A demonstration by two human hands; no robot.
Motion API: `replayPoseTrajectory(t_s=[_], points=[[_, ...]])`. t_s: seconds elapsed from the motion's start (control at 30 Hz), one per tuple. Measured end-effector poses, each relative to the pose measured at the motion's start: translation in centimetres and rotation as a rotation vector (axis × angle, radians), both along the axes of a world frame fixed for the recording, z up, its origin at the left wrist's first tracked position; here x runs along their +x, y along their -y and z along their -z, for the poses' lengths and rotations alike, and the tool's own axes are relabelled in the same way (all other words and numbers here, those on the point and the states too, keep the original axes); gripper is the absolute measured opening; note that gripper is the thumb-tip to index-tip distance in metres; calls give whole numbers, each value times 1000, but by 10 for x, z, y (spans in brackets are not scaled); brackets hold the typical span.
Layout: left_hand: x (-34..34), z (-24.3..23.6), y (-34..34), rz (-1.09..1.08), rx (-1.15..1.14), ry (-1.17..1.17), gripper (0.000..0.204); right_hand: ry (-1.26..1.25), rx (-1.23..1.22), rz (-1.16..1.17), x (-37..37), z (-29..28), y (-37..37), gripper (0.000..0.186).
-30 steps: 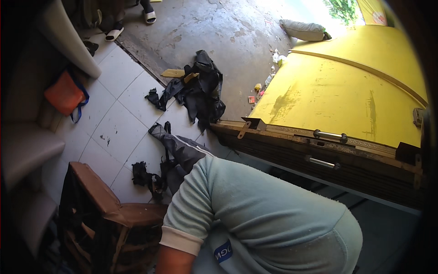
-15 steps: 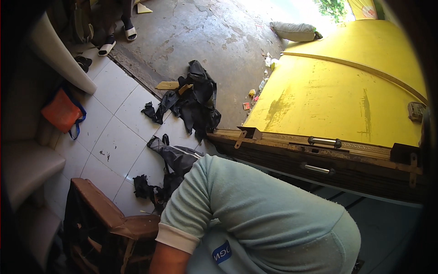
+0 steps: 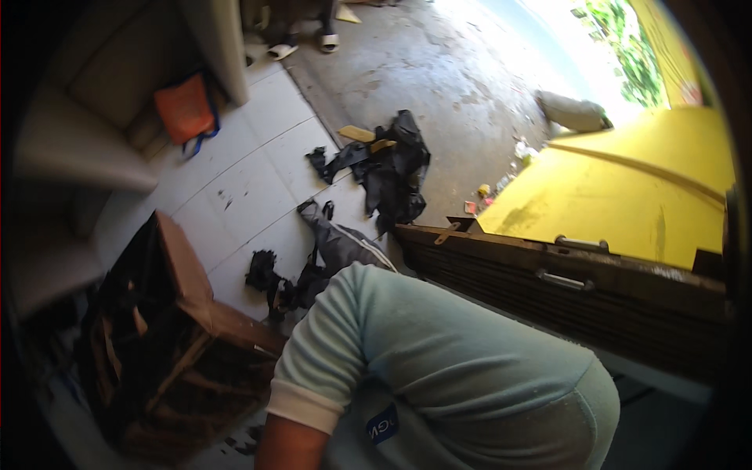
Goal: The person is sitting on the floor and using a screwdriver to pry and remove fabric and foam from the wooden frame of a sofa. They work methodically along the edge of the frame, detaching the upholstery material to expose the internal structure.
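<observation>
Bent-over person beside a stripped brown chair; both hands out of sight

A bare forearm (image 3: 294, 446) leaves a pale blue sleeve (image 3: 313, 352) and runs off the bottom edge. Neither hand shows, so whether they are open, closed or gripping something cannot be told.

The chair (image 3: 184, 262) is at lower left, next to the forearm; whether they touch is unclear. Its brown covering remains along an edge, with dark torn material and bare wood below.

Compared with half a second ago, the view has swung round. The chair sits higher in it, and more of its open frame shows, along with black bits (image 3: 243, 446) on the floor underneath. The sleeve holds almost the same spot.

Beyond the chair, black scraps (image 3: 262, 270) and a grey cloth (image 3: 341, 239) with white stripes lie on white tiles (image 3: 243, 188). A black heap (image 3: 395, 176) lies farther up, with yellowish pieces on it.

The orange bag (image 3: 184, 110) now appears higher and farther right, near pale seats (image 3: 102, 78). Less of the yellow panel (image 3: 603, 188) shows at right. Another person's sandals (image 3: 329, 41) remain at the top.
</observation>
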State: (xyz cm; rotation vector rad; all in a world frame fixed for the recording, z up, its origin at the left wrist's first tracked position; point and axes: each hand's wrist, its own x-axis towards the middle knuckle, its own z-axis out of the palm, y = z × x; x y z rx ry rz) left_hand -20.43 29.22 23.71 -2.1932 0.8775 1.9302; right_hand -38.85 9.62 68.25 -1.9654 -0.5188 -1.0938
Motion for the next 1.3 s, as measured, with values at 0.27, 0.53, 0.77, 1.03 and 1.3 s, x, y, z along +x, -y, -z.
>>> replayPoseTrajectory(t_s=[0.27,0.53,0.77,1.03,1.3], points=[[-18,-37,-48,-666,-205,-407,64,-665,556,495,-33,123,-51,25],[-108,-100,7,-1398,104,-929,75,-1405,254,401,-52,290,-75,56],[-140,-102,53,-1597,-150,-1010,80,-1319,676,427,-95,377,-18,42],[-157,-50,-118,-1861,231,-1067,107,-1790,1178,409,-153,413,74,30],[-29,59,-27,-736,-250,542,73,-1226,270,717,-56,472,181,41]])
